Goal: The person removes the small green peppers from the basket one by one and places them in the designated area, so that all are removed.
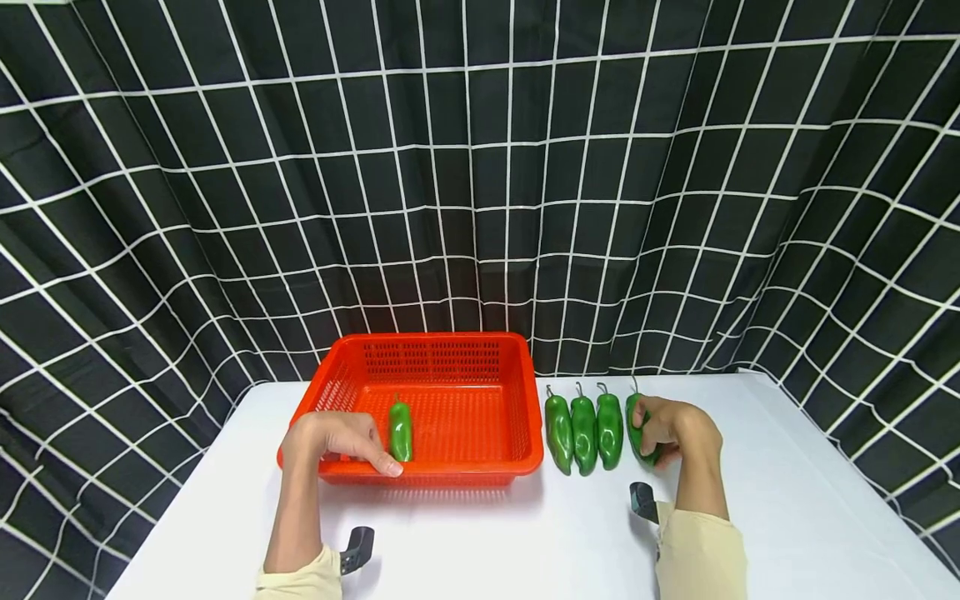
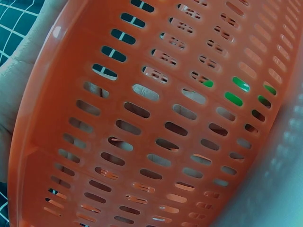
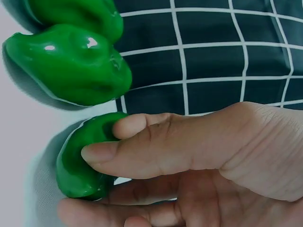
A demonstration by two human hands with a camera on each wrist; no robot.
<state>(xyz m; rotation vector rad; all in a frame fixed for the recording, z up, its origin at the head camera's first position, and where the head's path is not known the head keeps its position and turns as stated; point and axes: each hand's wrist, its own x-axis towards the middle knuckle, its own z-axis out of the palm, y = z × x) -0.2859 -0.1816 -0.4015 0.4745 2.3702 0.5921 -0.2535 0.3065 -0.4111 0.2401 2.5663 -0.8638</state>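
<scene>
My left hand [image 1: 348,437] grips the front rim of a red plastic basket [image 1: 480,468], its thumb lying along the edge. Parts of its fingers show through the slots of the basket wall [image 2: 137,111] in the left wrist view. One green chili pepper [image 1: 401,432] lies inside the basket, just right of this hand. At the right, my right hand [image 1: 667,429] holds another green pepper [image 3: 83,158] between thumb and fingers, at the end of a row on the white table. The thumb presses on its upper side, and the pepper lies close to the tabletop.
Several more green peppers [image 1: 584,429] lie side by side between the basket and my right hand, stems pointing away. The white table [image 1: 480,550] ends at a black curtain [image 1: 487,167] with a white grid, which surrounds the back and sides.
</scene>
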